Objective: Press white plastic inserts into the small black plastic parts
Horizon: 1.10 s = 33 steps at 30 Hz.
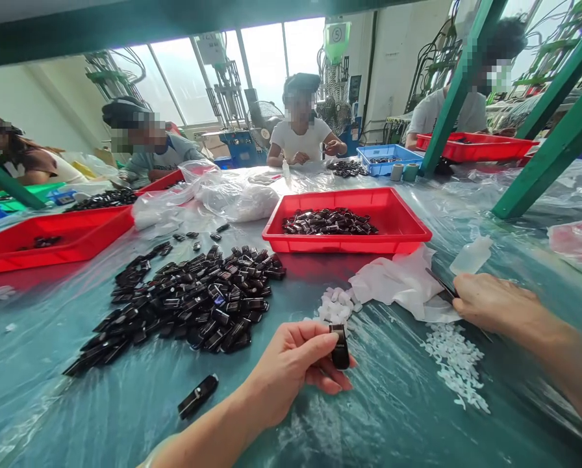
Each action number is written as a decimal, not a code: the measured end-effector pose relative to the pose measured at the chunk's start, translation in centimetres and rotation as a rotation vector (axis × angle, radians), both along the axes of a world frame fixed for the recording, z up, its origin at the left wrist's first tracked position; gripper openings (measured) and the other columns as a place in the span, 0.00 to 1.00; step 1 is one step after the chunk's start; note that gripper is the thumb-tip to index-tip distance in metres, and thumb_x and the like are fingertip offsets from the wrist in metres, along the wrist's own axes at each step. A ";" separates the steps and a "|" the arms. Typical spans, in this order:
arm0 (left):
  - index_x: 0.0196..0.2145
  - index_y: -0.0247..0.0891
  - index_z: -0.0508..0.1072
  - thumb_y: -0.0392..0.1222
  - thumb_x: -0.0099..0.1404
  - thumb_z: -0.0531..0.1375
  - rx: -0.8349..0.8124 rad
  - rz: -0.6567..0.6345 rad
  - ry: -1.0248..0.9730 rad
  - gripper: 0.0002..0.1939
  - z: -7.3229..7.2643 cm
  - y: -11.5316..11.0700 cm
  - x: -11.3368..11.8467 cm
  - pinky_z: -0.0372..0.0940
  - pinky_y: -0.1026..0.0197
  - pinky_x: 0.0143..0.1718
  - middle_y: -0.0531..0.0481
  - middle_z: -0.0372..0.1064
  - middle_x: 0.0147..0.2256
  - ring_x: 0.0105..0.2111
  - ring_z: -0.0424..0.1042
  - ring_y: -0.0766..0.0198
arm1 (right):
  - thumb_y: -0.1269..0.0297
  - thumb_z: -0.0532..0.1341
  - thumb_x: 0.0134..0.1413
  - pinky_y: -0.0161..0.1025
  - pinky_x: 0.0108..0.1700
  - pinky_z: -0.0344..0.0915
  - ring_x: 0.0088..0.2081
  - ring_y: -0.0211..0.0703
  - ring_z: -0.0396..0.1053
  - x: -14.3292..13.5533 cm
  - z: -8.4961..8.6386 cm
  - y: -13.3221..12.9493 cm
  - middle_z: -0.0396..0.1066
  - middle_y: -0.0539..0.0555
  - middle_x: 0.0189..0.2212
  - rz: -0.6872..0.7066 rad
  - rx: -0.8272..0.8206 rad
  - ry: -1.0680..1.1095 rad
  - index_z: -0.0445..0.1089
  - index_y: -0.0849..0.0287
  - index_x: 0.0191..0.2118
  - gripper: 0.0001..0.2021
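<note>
My left hand [301, 364] pinches a small glossy black plastic part [340, 348] upright between thumb and fingers, over the middle of the table. To the right, my right hand [495, 302] is closed around slim dark tweezers [442, 283], one end pointing up-left and the other emerging below the hand. A translucent small bottle [471, 255] lies just beyond that hand. Below it spreads a pile of small white pieces [454, 364]. Larger white pieces [337, 304] are heaped beyond my left hand. A single black part [198, 395] lies left of my left forearm.
A big heap of black parts [188, 299] covers the left centre. Beyond stands a red tray [344, 244] holding more, with a crumpled white bag [398, 283] before it. Another red tray [76, 237] is at left. Green posts [554, 130] rise at right. Several people sit opposite.
</note>
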<state>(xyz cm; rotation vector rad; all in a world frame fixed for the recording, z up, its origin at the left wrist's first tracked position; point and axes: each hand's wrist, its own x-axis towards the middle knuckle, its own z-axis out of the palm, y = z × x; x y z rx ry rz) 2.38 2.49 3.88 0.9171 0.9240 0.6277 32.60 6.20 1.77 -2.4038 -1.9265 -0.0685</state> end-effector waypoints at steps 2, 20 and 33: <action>0.26 0.30 0.69 0.46 0.57 0.59 0.003 -0.003 -0.013 0.13 0.0 -0.1 -0.1 0.63 0.72 0.20 0.43 0.72 0.29 0.23 0.72 0.67 | 0.58 0.55 0.56 0.32 0.25 0.60 0.23 0.32 0.62 -0.4 0.3 0.0 0.64 0.47 0.23 -0.025 -0.105 -0.032 0.65 0.61 0.28 0.12; 0.26 0.29 0.70 0.44 0.57 0.59 -0.023 -0.015 -0.035 0.12 -0.6 0.1 -0.2 0.64 0.73 0.20 0.40 0.72 0.30 0.23 0.73 0.67 | 0.59 0.61 0.39 0.36 0.22 0.62 0.20 0.39 0.65 -3.1 4.4 -1.1 0.70 0.51 0.22 -0.050 0.148 0.862 0.63 0.57 0.36 0.15; 0.30 0.29 0.71 0.42 0.55 0.61 -0.037 -0.208 -0.146 0.11 -1.1 -0.3 -0.3 0.65 0.70 0.19 0.47 0.69 0.26 0.22 0.71 0.67 | 0.66 0.59 0.53 0.31 0.36 0.69 0.34 0.37 0.72 -9.7 2.6 -4.6 0.70 0.51 0.35 0.534 0.077 1.677 0.70 0.54 0.35 0.03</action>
